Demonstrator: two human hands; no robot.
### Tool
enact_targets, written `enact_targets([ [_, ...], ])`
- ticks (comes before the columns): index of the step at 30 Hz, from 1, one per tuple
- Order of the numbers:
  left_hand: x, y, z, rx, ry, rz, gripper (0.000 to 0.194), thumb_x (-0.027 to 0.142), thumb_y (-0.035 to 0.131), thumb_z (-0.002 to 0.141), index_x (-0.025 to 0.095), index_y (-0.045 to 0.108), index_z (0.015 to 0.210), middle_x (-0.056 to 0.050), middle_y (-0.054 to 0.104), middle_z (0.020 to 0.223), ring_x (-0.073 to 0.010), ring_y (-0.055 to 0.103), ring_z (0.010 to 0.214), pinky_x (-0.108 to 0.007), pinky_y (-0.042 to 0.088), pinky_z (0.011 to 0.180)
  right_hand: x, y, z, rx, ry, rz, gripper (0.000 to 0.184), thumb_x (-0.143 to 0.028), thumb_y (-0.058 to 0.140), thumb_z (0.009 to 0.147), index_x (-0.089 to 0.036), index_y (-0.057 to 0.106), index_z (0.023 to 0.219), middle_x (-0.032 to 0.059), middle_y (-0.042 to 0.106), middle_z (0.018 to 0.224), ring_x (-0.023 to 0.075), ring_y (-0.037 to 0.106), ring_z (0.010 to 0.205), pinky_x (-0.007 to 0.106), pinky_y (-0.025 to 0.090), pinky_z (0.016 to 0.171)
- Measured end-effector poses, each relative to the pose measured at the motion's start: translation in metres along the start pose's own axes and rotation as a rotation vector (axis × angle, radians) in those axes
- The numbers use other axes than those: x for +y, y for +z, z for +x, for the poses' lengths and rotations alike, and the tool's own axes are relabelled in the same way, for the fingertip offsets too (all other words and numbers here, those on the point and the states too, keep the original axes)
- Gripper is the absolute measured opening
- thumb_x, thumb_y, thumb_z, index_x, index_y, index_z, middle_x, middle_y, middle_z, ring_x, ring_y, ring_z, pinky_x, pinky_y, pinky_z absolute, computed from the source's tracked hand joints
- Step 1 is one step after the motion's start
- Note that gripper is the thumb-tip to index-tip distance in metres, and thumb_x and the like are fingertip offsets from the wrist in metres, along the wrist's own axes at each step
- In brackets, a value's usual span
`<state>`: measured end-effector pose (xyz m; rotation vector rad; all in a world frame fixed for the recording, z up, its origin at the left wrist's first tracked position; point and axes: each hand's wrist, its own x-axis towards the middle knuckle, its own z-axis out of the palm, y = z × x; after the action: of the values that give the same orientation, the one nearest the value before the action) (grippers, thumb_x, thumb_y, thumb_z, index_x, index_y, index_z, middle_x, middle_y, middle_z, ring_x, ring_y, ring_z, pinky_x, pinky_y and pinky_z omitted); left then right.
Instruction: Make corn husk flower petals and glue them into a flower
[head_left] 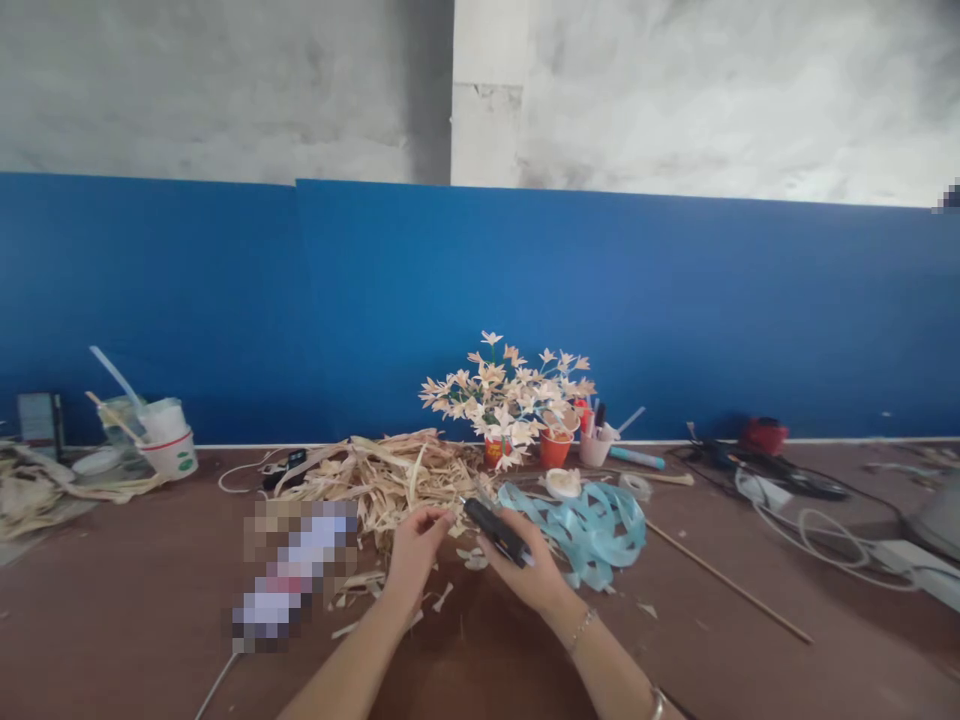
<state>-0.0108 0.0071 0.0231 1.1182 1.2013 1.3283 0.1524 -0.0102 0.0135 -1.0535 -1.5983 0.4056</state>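
Observation:
My right hand (531, 565) is wrapped round a black glue gun (496, 530), its narrow metal tip pointing up and left toward my other hand. Thumb and fingertips of my left hand (418, 545) are pinched together close to that tip; whatever they hold is too small to make out. Just beyond both hands lies a heap of dry, pale husk strips (375, 470). Small cut pieces (472, 558) are scattered between and below the hands. Light blue ribbon (600, 530) lies in loose loops to the right of my right hand.
Pale husk flowers (491, 385) stand in an orange pot (555, 448) at the back. A thin stick (735, 585) lies on the right, near white cables (810, 540). A paper cup (171, 455) stands far left. A blurred-out object (292, 575) lies left of my left hand.

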Motion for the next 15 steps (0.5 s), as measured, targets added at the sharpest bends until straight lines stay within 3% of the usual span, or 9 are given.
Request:
enact_targets([
  [5,0.002,-0.003,0.002,0.05,0.055,0.098,0.026,0.04,0.064,0.062,0.015,0.066,0.068,0.004,0.051,0.05,-0.0091,0.041,0.045,-0.021,0.03,0.046,0.002,0.001,0.0,-0.093,-0.076,-0.084,0.014,-0.032,0.06,0.073,-0.018,0.061,0.075,0.0018,0.06,0.066,0.0164,0.056,0.063,0.026,0.047,0.06],
  [15,-0.001,0.0,0.003,0.014,0.057,0.101,0.027,0.041,0.062,0.064,0.015,0.064,0.07,0.005,0.048,0.051,-0.0085,0.038,0.043,-0.021,0.03,0.043,-0.011,-0.002,0.006,-0.239,-0.03,-0.137,0.01,-0.022,0.054,0.076,-0.017,0.054,0.068,-0.0001,0.054,0.064,0.0136,0.051,0.06,0.024,0.041,0.056],
])
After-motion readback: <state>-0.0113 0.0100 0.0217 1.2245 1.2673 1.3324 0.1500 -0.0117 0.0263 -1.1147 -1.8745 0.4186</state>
